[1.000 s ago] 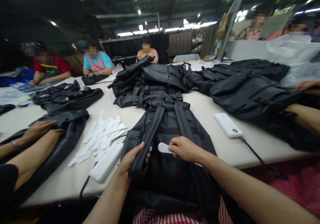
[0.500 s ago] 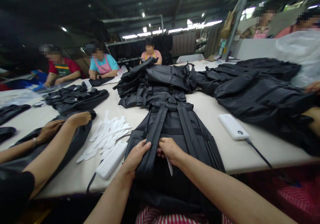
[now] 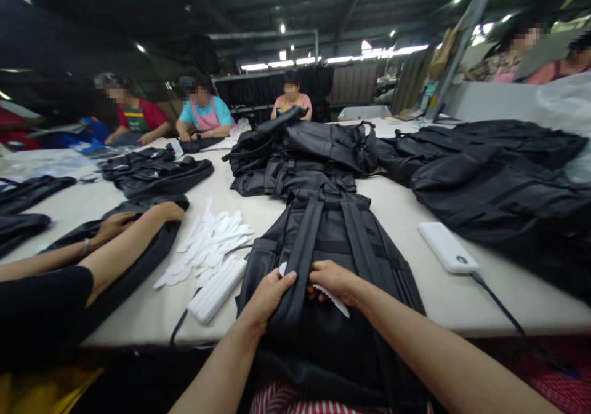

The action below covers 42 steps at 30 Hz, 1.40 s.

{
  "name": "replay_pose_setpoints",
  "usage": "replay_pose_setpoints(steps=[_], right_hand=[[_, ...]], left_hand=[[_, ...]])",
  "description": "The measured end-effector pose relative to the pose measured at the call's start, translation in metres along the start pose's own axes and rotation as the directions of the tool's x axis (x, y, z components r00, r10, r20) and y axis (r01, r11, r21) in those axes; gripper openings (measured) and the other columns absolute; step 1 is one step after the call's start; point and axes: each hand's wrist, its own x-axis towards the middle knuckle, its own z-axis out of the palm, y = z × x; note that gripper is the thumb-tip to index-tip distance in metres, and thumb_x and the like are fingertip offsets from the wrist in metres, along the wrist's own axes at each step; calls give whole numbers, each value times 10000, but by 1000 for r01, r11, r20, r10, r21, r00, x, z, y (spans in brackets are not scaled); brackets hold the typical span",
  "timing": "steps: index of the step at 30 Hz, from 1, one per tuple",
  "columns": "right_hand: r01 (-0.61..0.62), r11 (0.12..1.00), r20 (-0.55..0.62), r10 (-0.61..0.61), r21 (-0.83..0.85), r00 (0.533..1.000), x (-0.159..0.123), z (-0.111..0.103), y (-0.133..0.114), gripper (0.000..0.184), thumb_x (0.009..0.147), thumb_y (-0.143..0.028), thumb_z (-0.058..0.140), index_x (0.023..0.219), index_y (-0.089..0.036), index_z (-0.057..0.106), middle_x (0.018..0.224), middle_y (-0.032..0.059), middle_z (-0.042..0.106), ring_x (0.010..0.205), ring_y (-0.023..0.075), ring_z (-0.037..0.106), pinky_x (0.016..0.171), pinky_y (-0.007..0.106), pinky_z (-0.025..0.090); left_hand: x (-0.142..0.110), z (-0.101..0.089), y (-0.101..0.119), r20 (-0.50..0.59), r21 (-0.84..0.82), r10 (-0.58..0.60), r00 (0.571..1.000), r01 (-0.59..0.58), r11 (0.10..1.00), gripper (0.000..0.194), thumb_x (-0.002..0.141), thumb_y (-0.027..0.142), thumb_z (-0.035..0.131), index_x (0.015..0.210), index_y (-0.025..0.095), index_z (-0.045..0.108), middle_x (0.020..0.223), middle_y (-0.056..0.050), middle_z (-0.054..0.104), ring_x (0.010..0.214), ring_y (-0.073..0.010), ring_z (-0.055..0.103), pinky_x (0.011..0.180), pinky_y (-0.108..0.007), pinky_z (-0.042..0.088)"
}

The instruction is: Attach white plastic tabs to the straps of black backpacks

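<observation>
A black backpack (image 3: 341,340) lies in front of me on the table edge and my lap, its two shoulder straps facing up. My left hand (image 3: 270,297) is closed on the edge of the left shoulder strap (image 3: 302,260), thumb on top. My right hand (image 3: 335,282), on the other side of that strap, pinches a white strip with a scalloped edge (image 3: 336,303). A rounded white end (image 3: 283,269) shows beside my left thumb. The strap hides whatever lies between the two white parts, and the fingertips under it.
White strips (image 3: 212,242) lie heaped to the left, beside a white power bank (image 3: 217,291) with a cable. Another white power bank (image 3: 446,248) is at the right. Black bags (image 3: 323,146) are piled ahead. A co-worker's hands (image 3: 115,229) handle a black bag at the left.
The white strip in my right hand has swung from pointing down to slanting down and right. A rounded white end now shows left of the strap. The view has shifted slightly left.
</observation>
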Motion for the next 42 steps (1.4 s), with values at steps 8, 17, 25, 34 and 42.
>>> replay_pose_setpoints(steps=[8, 17, 25, 34, 42], right_hand=[[58, 991, -71, -67, -119, 995, 7, 5, -3, 125, 675, -145, 458, 703, -152, 581, 553, -16, 562, 497, 77, 534, 403, 147, 334], [107, 962, -133, -143, -250, 981, 9, 1, -7, 104, 662, -104, 463, 609, -141, 544, 510, -23, 531, 465, 68, 487, 413, 156, 333], [132, 966, 71, -151, 223, 986, -19, -31, 2, 329, 621, -130, 577, 947, -151, 618, 751, 32, 675, 625, 120, 597, 548, 211, 439], [433, 902, 150, -429, 13, 890, -25, -24, 7, 323, 654, -300, 705, 947, -168, 672, 901, 35, 642, 761, 128, 585, 734, 264, 440], [679, 557, 61, -750, -478, 659, -20, -20, -6, 123, 783, -236, 591, 804, -194, 705, 782, 20, 565, 750, 116, 547, 682, 225, 416]], left_hand=[[0, 0, 0, 27, -21, -8, 1000, 8, 1000, 366, 733, 360, 648, 968, 82, 617, 781, -88, 702, 682, -175, 648, 655, -244, 487], [-2, 3, 4, 5, -27, 45, 999, -44, 999, 415, 691, 358, 686, 1014, 106, 620, 857, -76, 708, 793, -197, 652, 749, -278, 485], [-4, -1, 8, 46, -94, -26, 999, 30, 995, 404, 728, 325, 659, 1063, 109, 590, 820, -77, 712, 681, -173, 658, 675, -268, 501], [-1, -4, 9, 42, -79, -34, 999, 38, 996, 372, 713, 330, 672, 999, 100, 613, 777, -74, 710, 628, -150, 646, 666, -255, 499], [-3, 3, 4, 106, 26, 100, 989, -103, 994, 380, 722, 340, 647, 1038, 134, 596, 899, -61, 690, 835, -195, 631, 825, -319, 454]])
